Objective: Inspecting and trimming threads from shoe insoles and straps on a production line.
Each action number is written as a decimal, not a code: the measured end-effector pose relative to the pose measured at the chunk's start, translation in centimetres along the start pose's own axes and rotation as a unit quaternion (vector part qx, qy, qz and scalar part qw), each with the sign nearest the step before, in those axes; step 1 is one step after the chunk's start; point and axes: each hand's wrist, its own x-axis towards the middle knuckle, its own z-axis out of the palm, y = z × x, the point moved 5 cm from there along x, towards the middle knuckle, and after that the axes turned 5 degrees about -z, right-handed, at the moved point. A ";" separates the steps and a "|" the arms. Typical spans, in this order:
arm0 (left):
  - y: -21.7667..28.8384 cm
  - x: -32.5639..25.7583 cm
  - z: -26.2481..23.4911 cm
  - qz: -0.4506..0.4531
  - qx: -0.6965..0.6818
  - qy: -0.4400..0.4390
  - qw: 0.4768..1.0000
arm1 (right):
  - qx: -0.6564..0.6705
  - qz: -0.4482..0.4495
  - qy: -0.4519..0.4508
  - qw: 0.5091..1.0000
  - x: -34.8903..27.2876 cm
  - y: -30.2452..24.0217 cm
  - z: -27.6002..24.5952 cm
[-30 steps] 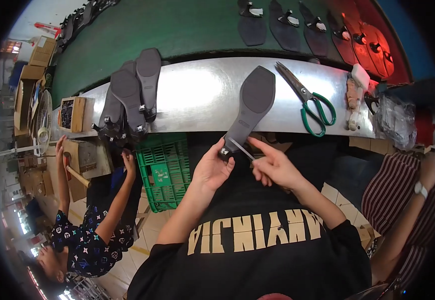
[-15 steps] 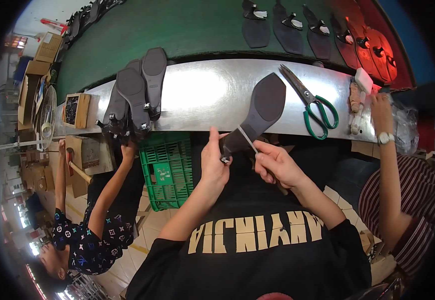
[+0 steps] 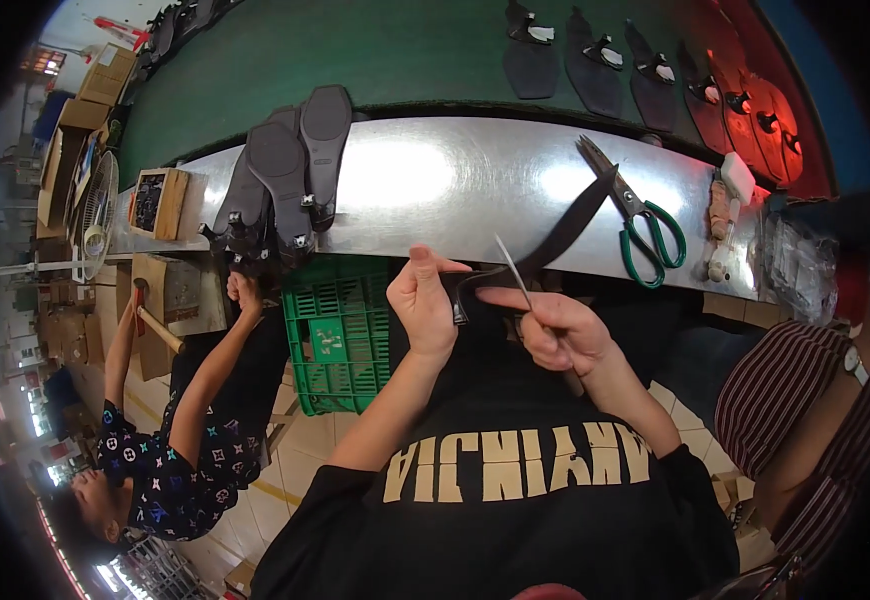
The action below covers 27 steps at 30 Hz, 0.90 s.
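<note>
A black shoe sole [image 3: 570, 235] is seen nearly edge-on, its broad end pointing up and right over the metal bench. My left hand [image 3: 423, 308] grips its narrow heel end, thumb raised and fingers partly behind it. In my right hand [image 3: 567, 332] is a slim knife-like tool [image 3: 511, 264] with a narrow metal blade; its handle runs down under my palm. The blade slants up in front of the sole, and whether it touches cannot be made out. My right index finger stretches along the sole's underside.
Green-handled scissors [image 3: 640, 215] lie on the metal bench [image 3: 395, 215], right of the sole. Stacked soles [image 3: 277, 165] sit to the left, near a wooden box [image 3: 158, 203]. A green crate [image 3: 330, 335] stands below. Co-workers flank me; beyond, a green conveyor [image 3: 415, 60] carries shoe parts.
The sole has turned from showing its flat face to nearly edge-on. My right index finger has extended beneath it. The right co-worker's hand has withdrawn from the bench.
</note>
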 end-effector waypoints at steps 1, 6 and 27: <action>0.1 0.3 -0.3 0.002 -0.011 0.010 1.000 | 0.000 0.002 -0.003 1.000 0.1 0.0 0.8; 2.5 0.1 0.0 0.101 0.014 -0.012 0.995 | -0.748 -0.301 0.103 0.583 0.3 -1.8 2.6; -7.6 -1.5 0.8 -0.467 -0.379 0.080 0.795 | -0.765 -0.216 0.199 0.572 1.4 0.5 0.7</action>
